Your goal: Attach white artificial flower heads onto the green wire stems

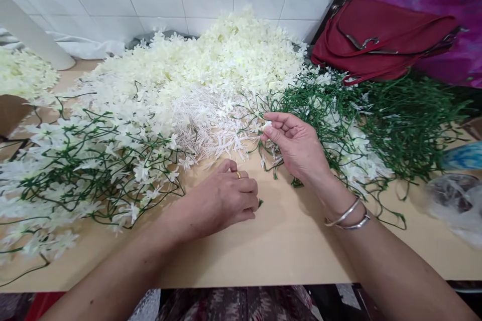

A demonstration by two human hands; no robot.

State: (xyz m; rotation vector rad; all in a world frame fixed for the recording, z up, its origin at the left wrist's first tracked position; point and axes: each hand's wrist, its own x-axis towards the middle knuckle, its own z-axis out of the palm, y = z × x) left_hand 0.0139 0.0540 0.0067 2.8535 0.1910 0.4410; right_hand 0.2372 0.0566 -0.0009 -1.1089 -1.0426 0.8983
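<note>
My left hand (226,195) rests on the tan tabletop (263,256), its fingers curled into a loose fist around a green stem whose tip pokes out at the right. My right hand (293,143) is raised a little to the right, thumb and fingers pinched on a small white plastic flower (267,124). Directly behind both hands lies a heap of thin white spiky flower pieces (211,125). Beyond that is a large mound of cream flower petals (226,60). Two silver bangles circle my right wrist.
Green stems with flowers attached (86,170) spread across the left. A tangle of bare green stems (395,120) lies at the right. A dark red bag (376,40) sits at the back right, clear plastic bags (455,200) at the right edge, and a white tiled wall behind.
</note>
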